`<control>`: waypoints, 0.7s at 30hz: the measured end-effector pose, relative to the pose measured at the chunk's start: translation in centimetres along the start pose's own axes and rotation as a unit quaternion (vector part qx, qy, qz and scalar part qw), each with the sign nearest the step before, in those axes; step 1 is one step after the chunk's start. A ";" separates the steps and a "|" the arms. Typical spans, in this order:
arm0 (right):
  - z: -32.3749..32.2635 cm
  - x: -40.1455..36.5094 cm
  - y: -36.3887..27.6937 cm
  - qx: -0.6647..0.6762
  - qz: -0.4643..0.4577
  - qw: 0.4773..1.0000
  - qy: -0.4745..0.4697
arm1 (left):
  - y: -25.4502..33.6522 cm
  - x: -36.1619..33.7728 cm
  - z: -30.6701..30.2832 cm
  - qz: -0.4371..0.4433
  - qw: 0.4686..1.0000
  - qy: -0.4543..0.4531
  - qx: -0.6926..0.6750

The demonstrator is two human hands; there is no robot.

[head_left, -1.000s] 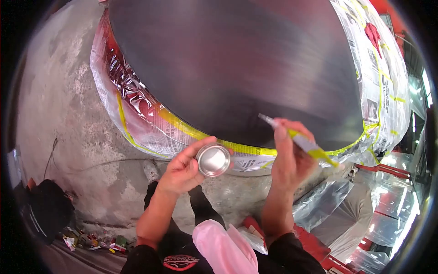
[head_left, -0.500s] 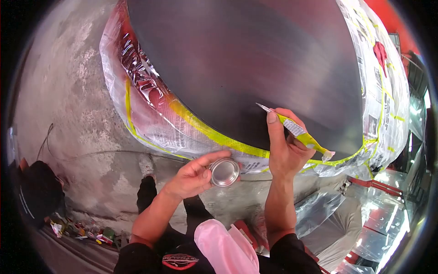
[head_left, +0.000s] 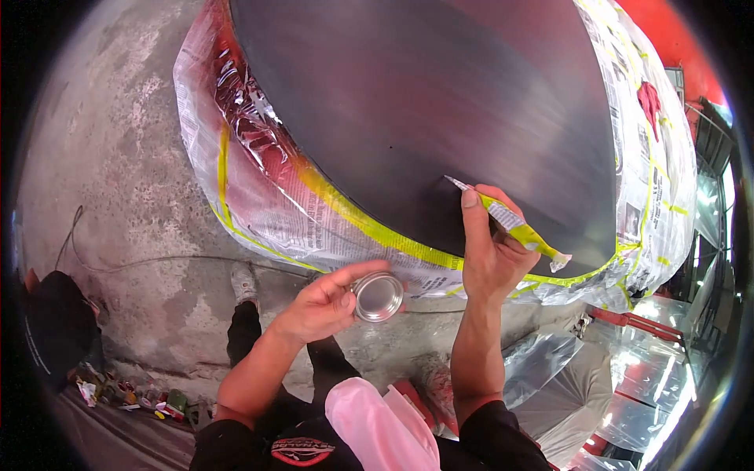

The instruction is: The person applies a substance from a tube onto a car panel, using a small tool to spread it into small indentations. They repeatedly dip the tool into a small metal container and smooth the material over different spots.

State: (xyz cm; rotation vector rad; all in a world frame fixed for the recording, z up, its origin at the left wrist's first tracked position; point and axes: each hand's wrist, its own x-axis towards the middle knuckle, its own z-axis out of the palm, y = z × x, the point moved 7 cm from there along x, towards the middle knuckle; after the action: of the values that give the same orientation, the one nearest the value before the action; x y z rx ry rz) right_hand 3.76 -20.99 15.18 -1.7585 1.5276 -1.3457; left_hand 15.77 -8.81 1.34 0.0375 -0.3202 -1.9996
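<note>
My left hand (head_left: 318,306) grips a small round clear container (head_left: 378,297) by its side, its opening facing up towards me. In my right hand (head_left: 496,255) is a thin cone of rolled newspaper and yellow tape (head_left: 514,226), pinched between thumb and fingers. Its pale point reaches up and left, close over a dark matte car panel (head_left: 424,86), while a loose crumpled end sticks out below the hand. Yellow masking tape (head_left: 365,228) runs along the panel's edge. A tiny dark speck shows on the panel, up and left of the cone's point.
Newspaper and clear plastic (head_left: 271,200) cover the car around the panel. At the lower left a person in dark clothing (head_left: 59,330) is near a pile of small litter (head_left: 145,400). A cable (head_left: 157,261) lies on the concrete floor, and plastic sheeting (head_left: 550,385) is at lower right.
My left hand and the clear container have shifted slightly left. The right hand keeps nearly the same place and grip, while the view of the car has moved a little.
</note>
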 end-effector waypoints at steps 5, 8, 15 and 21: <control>0.2 -0.1 0.1 0.015 0.016 1.000 0.001 | 0.0 -0.1 0.0 0.002 1.000 -0.004 -0.012; 0.1 0.0 0.2 0.007 0.009 1.000 0.004 | -0.1 -0.2 0.0 -0.007 1.000 -0.001 -0.022; 0.1 0.0 0.1 0.008 0.007 1.000 0.003 | 0.1 -0.1 0.4 0.001 1.000 -0.002 -0.018; -2.1 0.5 0.4 0.056 0.040 0.997 0.041 | 0.0 -0.2 0.1 0.005 1.000 0.000 0.006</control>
State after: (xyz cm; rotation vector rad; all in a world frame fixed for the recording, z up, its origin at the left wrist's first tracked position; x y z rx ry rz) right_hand 1.75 -21.07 15.95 -1.5745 1.5175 -1.4513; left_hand 15.82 -8.65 1.45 0.0434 -0.3321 -1.9889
